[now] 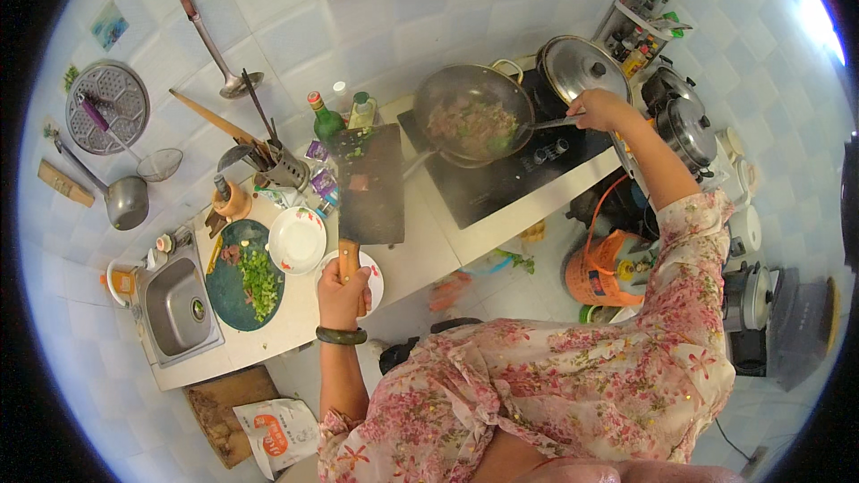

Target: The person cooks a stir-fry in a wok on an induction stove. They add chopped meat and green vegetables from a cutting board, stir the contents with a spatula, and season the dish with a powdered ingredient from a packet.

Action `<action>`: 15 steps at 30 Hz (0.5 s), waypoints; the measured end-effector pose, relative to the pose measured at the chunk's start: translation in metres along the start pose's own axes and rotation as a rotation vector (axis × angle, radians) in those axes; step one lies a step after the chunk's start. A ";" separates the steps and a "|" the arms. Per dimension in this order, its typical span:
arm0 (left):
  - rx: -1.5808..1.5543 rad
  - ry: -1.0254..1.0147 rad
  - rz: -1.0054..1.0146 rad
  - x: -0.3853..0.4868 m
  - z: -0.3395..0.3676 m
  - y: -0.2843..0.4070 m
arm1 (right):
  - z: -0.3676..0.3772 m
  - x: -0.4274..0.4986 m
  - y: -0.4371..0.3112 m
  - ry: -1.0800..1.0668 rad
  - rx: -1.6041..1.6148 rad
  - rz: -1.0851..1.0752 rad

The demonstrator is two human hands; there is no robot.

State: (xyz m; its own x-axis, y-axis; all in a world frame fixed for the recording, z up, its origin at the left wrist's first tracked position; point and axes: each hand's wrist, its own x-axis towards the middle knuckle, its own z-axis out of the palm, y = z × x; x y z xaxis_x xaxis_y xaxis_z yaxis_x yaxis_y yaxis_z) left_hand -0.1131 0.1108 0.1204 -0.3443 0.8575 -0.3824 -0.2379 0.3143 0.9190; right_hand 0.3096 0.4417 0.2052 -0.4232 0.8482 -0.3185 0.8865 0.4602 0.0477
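My left hand grips the wooden handle of a broad cleaver. The dark blade points away from me over the counter, with chopped green bits and a small pinkish piece on it. My right hand holds the handle of a metal spatula, whose head is in the wok. Browned, minced-looking food with green bits lies in the wok on the black cooktop. On the round green cutting board are chopped greens and some reddish pieces.
White plates sit between board and cleaver. A sink is at the left. Behind the blade stand a green bottle and a utensil holder. A metal lid leans beside the wok; a condiment rack fills the corner.
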 end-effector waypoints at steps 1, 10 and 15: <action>0.002 -0.008 0.014 0.002 0.003 0.002 | 0.006 0.004 0.000 -0.024 -0.024 -0.026; 0.077 0.014 0.012 -0.003 0.008 0.008 | 0.083 0.058 -0.029 0.427 0.523 -0.092; 0.034 0.033 0.005 -0.004 0.011 0.005 | 0.093 0.097 -0.070 0.439 0.529 -0.051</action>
State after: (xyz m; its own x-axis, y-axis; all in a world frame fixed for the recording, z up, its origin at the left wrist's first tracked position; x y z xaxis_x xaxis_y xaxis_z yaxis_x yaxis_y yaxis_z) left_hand -0.1034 0.1138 0.1278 -0.3755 0.8452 -0.3803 -0.2054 0.3242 0.9234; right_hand 0.2234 0.4673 0.0833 -0.4044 0.9080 0.1097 0.7885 0.4069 -0.4612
